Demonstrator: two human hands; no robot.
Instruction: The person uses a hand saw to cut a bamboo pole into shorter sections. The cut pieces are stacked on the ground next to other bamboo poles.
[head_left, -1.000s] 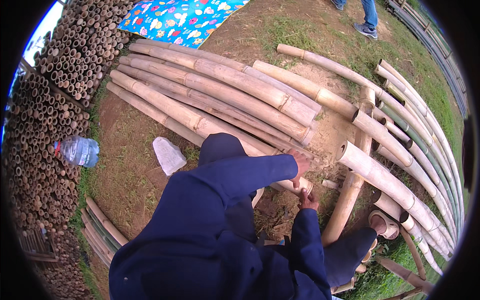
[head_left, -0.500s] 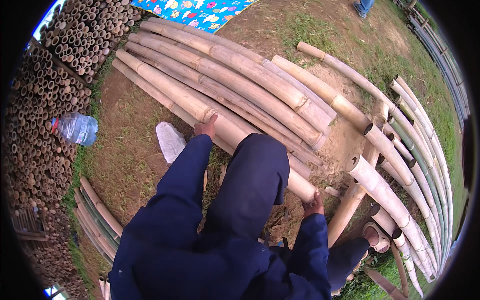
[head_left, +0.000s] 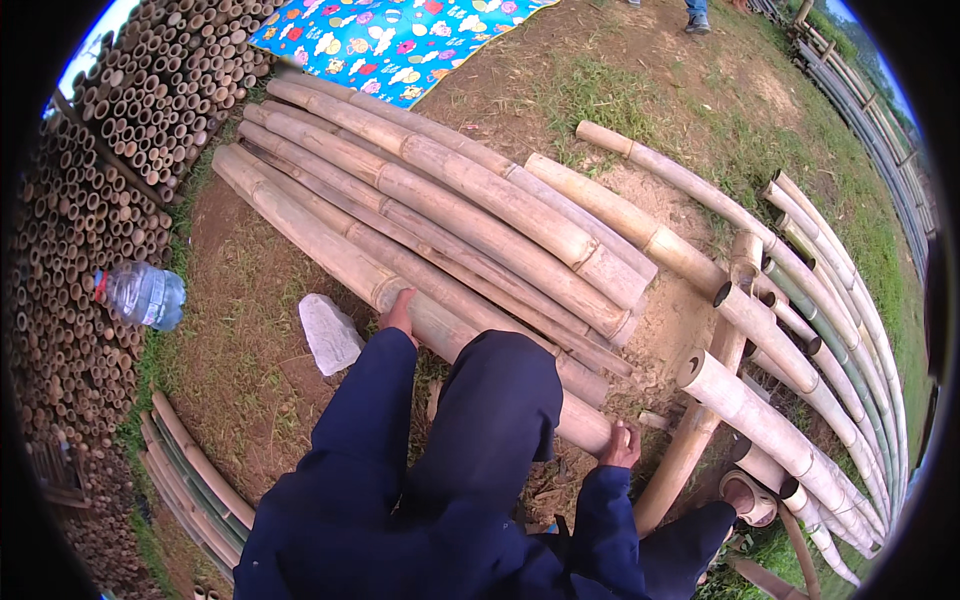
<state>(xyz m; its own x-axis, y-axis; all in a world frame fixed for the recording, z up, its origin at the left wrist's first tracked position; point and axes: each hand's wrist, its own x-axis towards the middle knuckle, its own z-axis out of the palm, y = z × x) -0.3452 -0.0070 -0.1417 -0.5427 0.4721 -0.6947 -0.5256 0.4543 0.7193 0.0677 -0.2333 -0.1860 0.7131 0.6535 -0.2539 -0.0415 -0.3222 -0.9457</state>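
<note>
Head view: bare left hand (head_left: 398, 313) and bare right hand (head_left: 622, 446) each have a grip closed on a long, cylindrical, pale-tan bamboo pole (head_left: 435, 325), just beside a row of brownish bamboo poles (head_left: 500, 203). Either grip loosening could let it roll; its wall looks smooth, ringed by raised nodes.

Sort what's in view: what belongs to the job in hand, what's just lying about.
Job in hand:
bamboo pole, with left hand and right hand on it
probably the neighbouring poles

Seemingly just lying about:
plastic bottle
pale stone
patterned blue sheet
</note>
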